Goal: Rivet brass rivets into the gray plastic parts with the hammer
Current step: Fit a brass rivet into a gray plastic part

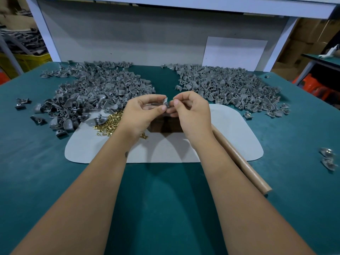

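Observation:
My left hand point(142, 112) pinches a small gray plastic part point(165, 103) between thumb and fingers above the dark block point(166, 126) on the pale mat point(235, 129). Right beside it, my right hand point(191, 115) pinches at the same part with thumb and forefinger; whatever it holds is too small to make out. Loose brass rivets point(110, 122) lie in a heap on the mat, left of my left wrist. The hammer's wooden handle point(241, 159) lies on the table under my right forearm, its head hidden.
Two big heaps of gray plastic parts cover the green table, the left heap point(92, 92) and the right heap point(230, 87). A few stray parts point(327, 159) lie at the right edge. A white back panel point(128, 34) closes the far side.

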